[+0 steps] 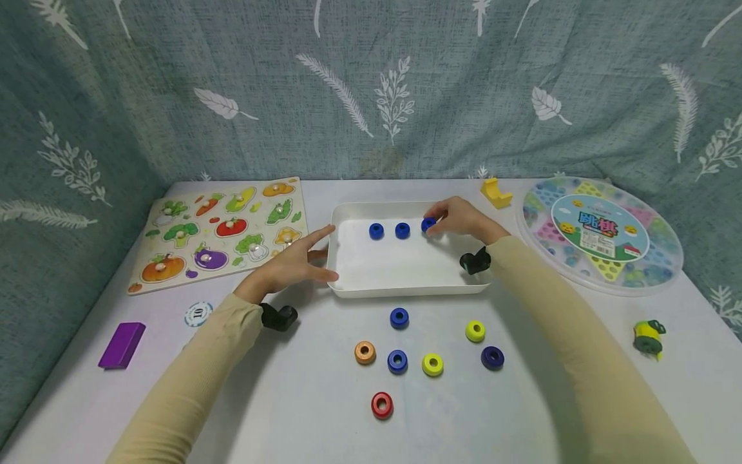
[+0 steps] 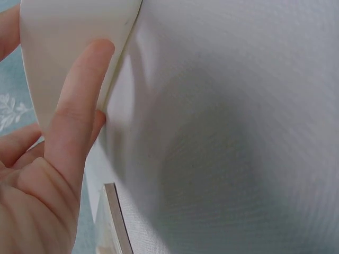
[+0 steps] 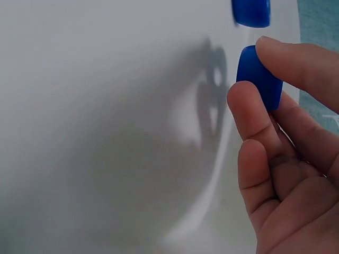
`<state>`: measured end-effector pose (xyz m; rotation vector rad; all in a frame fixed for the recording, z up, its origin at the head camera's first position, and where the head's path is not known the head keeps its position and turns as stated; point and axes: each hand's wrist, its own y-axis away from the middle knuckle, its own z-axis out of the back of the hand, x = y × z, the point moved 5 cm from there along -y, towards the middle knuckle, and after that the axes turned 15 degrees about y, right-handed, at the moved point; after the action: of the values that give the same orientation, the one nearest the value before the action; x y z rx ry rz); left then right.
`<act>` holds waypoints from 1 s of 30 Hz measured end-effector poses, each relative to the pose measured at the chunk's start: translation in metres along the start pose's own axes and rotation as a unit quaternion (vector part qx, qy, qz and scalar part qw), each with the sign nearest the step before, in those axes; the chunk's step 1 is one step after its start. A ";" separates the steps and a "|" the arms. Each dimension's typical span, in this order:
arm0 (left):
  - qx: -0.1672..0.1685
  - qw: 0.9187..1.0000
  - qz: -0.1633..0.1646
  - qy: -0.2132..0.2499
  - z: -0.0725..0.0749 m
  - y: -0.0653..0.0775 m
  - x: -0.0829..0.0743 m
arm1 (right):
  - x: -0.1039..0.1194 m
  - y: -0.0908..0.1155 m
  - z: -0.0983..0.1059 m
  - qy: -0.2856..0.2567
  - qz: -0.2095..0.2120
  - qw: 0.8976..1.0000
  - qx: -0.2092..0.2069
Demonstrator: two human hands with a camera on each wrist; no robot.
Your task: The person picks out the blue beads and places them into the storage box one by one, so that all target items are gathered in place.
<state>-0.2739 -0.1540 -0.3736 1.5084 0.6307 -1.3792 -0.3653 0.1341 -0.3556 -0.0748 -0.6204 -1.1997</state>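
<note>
A white tray (image 1: 406, 277) lies at the middle of the table. My left hand (image 1: 290, 264) is at its left end with fingers spread and fairly straight; in the left wrist view the fingers touch the tray wall (image 2: 69, 47). Over the tray's far right part, my right hand (image 1: 460, 218) pinches a blue ring (image 3: 257, 74) between thumb and fingers. Two more blue rings, a left one (image 1: 376, 231) and a middle one (image 1: 402, 230), sit in the tray in line with it. Whether the pinched ring touches the tray floor is unclear.
Nearer lie blue rings (image 1: 399, 318), yellow rings (image 1: 432, 365), an orange ring (image 1: 365, 352), a red ring (image 1: 382, 405) and a dark blue ring (image 1: 493, 357). Vegetable puzzle board (image 1: 194, 225), purple block (image 1: 122, 346) and chip (image 1: 199, 314) are left; round game box (image 1: 597, 258), yellow piece (image 1: 496, 193) right.
</note>
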 end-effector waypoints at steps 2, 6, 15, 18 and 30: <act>-0.001 1.000 0.002 -0.003 0.000 0.000 0.000 | -0.001 0.000 -0.002 0.005 -0.005 1.000 0.004; -0.002 1.000 0.003 -0.010 0.000 -0.001 0.001 | -0.004 0.001 -0.005 0.026 -0.011 1.000 0.000; -0.006 1.000 0.005 -0.013 0.000 -0.002 0.002 | -0.004 0.003 -0.007 0.041 -0.005 0.999 -0.015; -0.007 1.000 0.004 -0.011 -0.001 -0.003 0.002 | -0.005 0.005 -0.004 0.032 -0.007 0.999 -0.008; -0.006 1.000 0.006 -0.011 0.002 -0.003 0.002 | 0.046 0.072 0.028 -0.056 0.109 0.992 -0.043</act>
<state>-0.2766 -0.1554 -0.3763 1.4832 0.6145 -1.3789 -0.3030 0.1331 -0.2914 -0.2775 -0.6408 -1.0147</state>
